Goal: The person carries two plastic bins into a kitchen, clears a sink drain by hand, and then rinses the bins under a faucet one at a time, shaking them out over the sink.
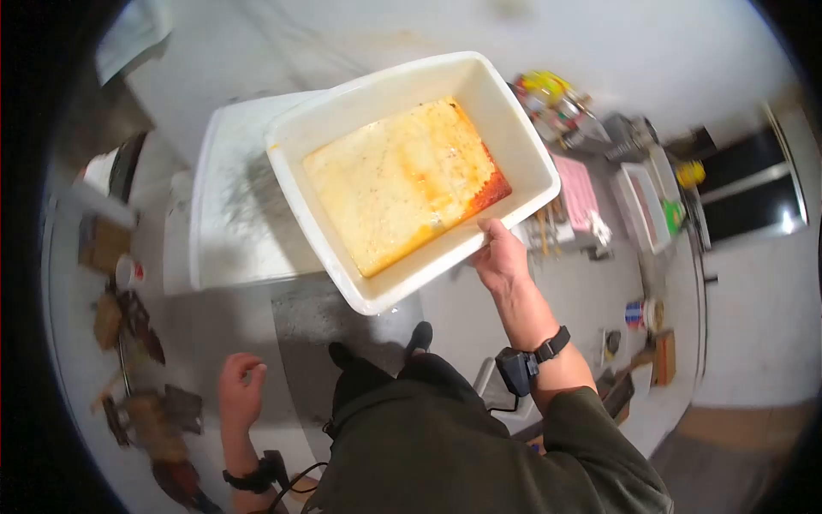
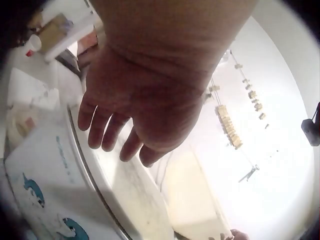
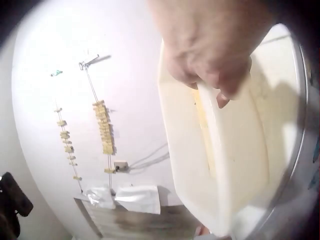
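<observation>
A white rectangular tub [image 1: 342, 268], its bottom stained yellow and orange-red in one corner, is held tilted over a white chest-like unit [image 1: 244, 248]. The right hand [image 1: 503, 259] grips its near right rim, thumb on the inner side. In the right wrist view the right hand [image 3: 210, 55] curls over the edge of the tub [image 3: 222, 165]. Away from the tub, at lower left, the left hand [image 1: 241, 390] holds nothing, its fingers loosely bent. The left wrist view shows the left hand [image 2: 145, 95] with fingers hanging relaxed above the white unit [image 2: 55, 170].
To the right are a pink cloth [image 1: 575, 193], a white tray [image 1: 642, 208] and a small bucket [image 1: 638, 314]. Wooden stools and blocks [image 1: 154, 420] stand at the left. Yellow clips [image 3: 104, 127] hang along the wall in the right wrist view.
</observation>
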Available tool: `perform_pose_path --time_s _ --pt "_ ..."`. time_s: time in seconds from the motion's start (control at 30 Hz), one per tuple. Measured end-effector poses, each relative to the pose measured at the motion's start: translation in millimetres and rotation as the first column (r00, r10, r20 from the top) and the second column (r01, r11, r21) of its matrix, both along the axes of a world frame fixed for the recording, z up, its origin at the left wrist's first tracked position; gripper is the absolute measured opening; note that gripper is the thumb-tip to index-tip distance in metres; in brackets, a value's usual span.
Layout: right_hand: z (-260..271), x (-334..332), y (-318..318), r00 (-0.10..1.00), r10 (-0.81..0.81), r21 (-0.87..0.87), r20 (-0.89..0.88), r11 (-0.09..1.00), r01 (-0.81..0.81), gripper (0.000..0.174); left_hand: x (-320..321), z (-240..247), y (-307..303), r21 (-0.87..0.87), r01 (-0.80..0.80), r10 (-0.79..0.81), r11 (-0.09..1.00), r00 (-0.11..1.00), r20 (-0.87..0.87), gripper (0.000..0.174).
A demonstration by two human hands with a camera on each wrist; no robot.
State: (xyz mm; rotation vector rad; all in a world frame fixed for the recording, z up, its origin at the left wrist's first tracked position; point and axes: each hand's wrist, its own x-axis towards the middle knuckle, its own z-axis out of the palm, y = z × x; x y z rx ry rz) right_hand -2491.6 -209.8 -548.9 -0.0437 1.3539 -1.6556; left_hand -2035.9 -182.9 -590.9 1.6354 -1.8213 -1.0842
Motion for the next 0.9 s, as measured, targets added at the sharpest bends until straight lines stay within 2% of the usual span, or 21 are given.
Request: perform_pose_path --time_s 0.13,0.23,0.3,0.37,0.43,0.5,0.53,0.57,0.63,0.67,0.7,0.77,0.83,0.9 --pt "17 -83 105 0.983 -0.178 -0.067 -0.046 0.982 0.174 0.042 -104 12 -12 0.002 0.259 -0.259 0.966 0.966 -0.026 0.014" --pt "50 -94 288 0.946 -0.321 -0.092 -0.037 0.944 0.317 0.042 -139 52 100 0.007 0.443 -0.443 0.896 0.896 0.007 0.015" --pt "59 -153 392 0.906 -0.419 -0.120 -0.054 0.904 0.411 0.040 -220 77 155 0.001 0.553 -0.552 0.833 0.832 0.052 0.015" --pt "59 -226 481 0.857 -0.512 -0.134 -0.064 0.855 0.501 0.035 -314 95 196 -0.100 0.735 -0.722 0.671 0.678 0.137 0.016" --pt "51 -285 568 0.759 -0.645 -0.143 -0.087 0.762 0.632 0.034 -410 118 236 -0.068 0.784 -0.767 0.617 0.618 0.172 0.018" --pt "48 -342 651 0.679 -0.732 -0.103 -0.064 0.681 0.725 0.035 -505 142 280 -0.005 0.822 -0.815 0.569 0.565 0.130 0.019" --pt "53 -365 686 0.618 -0.781 -0.097 -0.092 0.625 0.775 0.034 -548 142 297 -0.056 0.876 -0.863 0.478 0.481 0.153 0.021" --pt "57 -385 723 0.550 -0.826 -0.080 -0.125 0.561 0.824 0.033 -594 147 319 -0.056 0.888 -0.874 0.456 0.459 0.159 0.021" --pt "32 -441 809 0.512 -0.844 -0.012 -0.162 0.521 0.854 0.031 -691 158 359 -0.034 0.941 -0.925 0.338 0.338 0.174 0.022" --pt "41 -461 828 0.404 -0.908 -0.053 -0.107 0.411 0.910 0.034 -735 161 375 -0.060 0.964 -0.944 0.259 0.266 0.194 0.023" --pt "39 -481 852 0.387 -0.916 -0.043 -0.106 0.393 0.918 0.034 -775 164 391 -0.050 0.969 -0.950 0.240 0.246 0.194 0.023" --pt "30 -512 903 0.212 -0.971 -0.044 -0.114 0.218 0.975 0.036 -851 167 421 -0.110 0.986 -0.976 0.127 0.144 0.163 0.022" --pt "21 -550 948 0.133 -0.988 -0.013 -0.073 0.134 0.991 0.039 -924 167 442 -0.134 0.989 -0.980 0.053 0.077 0.182 0.022" --pt "-3 -592 994 0.072 -0.997 0.007 0.017 0.072 0.997 0.036 -999 170 459 -0.075 0.997 -0.986 0.002 0.014 0.167 0.022"
